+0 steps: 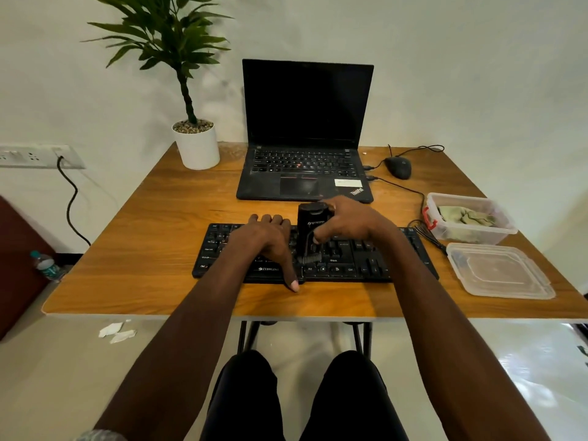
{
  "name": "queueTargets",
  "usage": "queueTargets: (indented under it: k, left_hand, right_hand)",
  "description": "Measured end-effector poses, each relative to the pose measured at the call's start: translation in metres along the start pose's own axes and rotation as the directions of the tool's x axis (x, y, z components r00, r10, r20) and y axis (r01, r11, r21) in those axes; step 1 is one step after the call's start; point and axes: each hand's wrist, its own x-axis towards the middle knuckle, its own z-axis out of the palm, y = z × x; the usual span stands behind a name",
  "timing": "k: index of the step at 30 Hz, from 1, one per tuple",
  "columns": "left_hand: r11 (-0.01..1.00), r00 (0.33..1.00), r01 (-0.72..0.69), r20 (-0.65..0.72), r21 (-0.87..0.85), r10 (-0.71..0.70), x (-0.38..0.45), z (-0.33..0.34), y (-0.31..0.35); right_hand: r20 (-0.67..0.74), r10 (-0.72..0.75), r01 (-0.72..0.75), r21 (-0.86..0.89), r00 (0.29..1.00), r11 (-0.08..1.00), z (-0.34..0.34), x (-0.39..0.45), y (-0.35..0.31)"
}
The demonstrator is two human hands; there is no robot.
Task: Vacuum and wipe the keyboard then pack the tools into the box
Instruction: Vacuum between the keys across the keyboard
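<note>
1. Black and flat, the keyboard (315, 254) lies along the near edge of the table (152, 218), midway between its left and right edges, white legends showing on the keys.
2. I have my right hand (346, 222) wrapped around the small black vacuum (310, 227), which stands upright with its brush end down on the keys near the bottom row; I judge the upright hold keeps the nozzle square to the gaps.
3. My left hand (270, 246) lies flat on the left half of the keyboard, fingers straight, thumb reaching over the near edge. It looks placed to stop the board sliding.
4. Toward the right edge of the table sits the clear box (445, 229) with a greenish cloth (467, 214) inside, its lid (501, 272) lying off just in front. I take that as tools kept within reach for the wiping and packing not yet done.
5. At the far edge stand an open laptop (305, 132), a mouse (399, 167) and a potted plant (194, 135).
</note>
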Motion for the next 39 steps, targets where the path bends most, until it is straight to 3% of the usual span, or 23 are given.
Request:
queueTargets:
  k: [2, 4, 6, 7, 10, 15, 17, 20, 25, 27, 30, 33, 37, 39]
  left_hand:
    - [1.000, 1.000, -0.009, -0.005, 0.010, 0.009, 0.000, 0.001, 0.000]
    - [1.000, 1.000, -0.009, -0.006, 0.017, 0.009, 0.000, 0.001, 0.001]
    - [1.000, 1.000, -0.002, -0.001, 0.018, 0.002, 0.002, -0.002, 0.001]
    - [1.000, 1.000, 0.005, 0.004, 0.019, -0.005, 0.002, -0.003, 0.001]
    - [0.999, 1.000, 0.006, 0.015, 0.051, -0.006, 0.000, -0.005, 0.004]
    - [0.995, 1.000, 0.018, 0.019, 0.094, -0.020, -0.002, -0.010, 0.010]
    - [0.993, 1.000, 0.015, 0.019, 0.117, -0.017, -0.005, -0.011, 0.013]
    - [0.992, 1.000, 0.018, 0.022, 0.126, -0.021, -0.007, -0.012, 0.015]
    - [0.991, 0.999, 0.039, 0.032, 0.125, -0.043, -0.007, -0.013, 0.015]
    - [0.991, 0.999, 0.038, 0.029, 0.124, -0.042, -0.007, -0.013, 0.016]
    - [0.992, 0.999, 0.027, 0.021, 0.122, -0.029, -0.011, -0.013, 0.018]
    - [0.993, 1.000, 0.022, 0.014, 0.120, -0.024, -0.015, -0.014, 0.019]
    - [0.993, 0.999, 0.037, 0.016, 0.112, -0.039, -0.015, -0.014, 0.017]
    - [0.994, 0.999, 0.034, 0.010, 0.101, -0.036, -0.015, -0.014, 0.017]
  right_hand:
    - [0.036, 0.028, -0.029, 0.036, 0.999, 0.999, -0.005, 0.002, 0.001]
    - [-0.144, 0.052, -0.047, 0.038, 0.988, 0.998, -0.006, 0.011, 0.005]
    - [-0.387, 0.032, -0.047, -0.029, 0.922, 0.998, -0.007, 0.022, 0.009]
    - [-0.445, 0.015, -0.045, -0.057, 0.896, 0.997, -0.007, 0.026, 0.011]
    - [-0.404, -0.019, -0.036, -0.128, 0.915, 0.991, -0.001, 0.025, 0.012]
    - [-0.136, 0.013, -0.008, 0.037, 0.991, 0.999, -0.001, 0.009, 0.003]
    - [-0.285, 0.047, -0.048, 0.001, 0.957, 0.999, 0.000, 0.014, 0.006]
    - [-0.541, 0.094, -0.143, -0.050, 0.836, 0.988, 0.005, 0.025, 0.008]
    - [-0.476, 0.032, -0.105, -0.128, 0.879, 0.986, 0.020, 0.033, -0.006]
    - [-0.543, 0.093, -0.168, -0.090, 0.835, 0.982, 0.017, 0.031, 0.002]
    - [-0.675, 0.207, -0.335, -0.065, 0.709, 0.940, 0.000, 0.019, 0.017]
    - [-0.757, 0.221, -0.458, -0.115, 0.615, 0.882, -0.006, 0.012, 0.016]
    - [-0.628, 0.154, -0.313, -0.150, 0.763, 0.938, 0.012, 0.021, 0.000]
    - [-0.564, 0.145, -0.234, -0.088, 0.813, 0.968, 0.015, 0.022, -0.004]
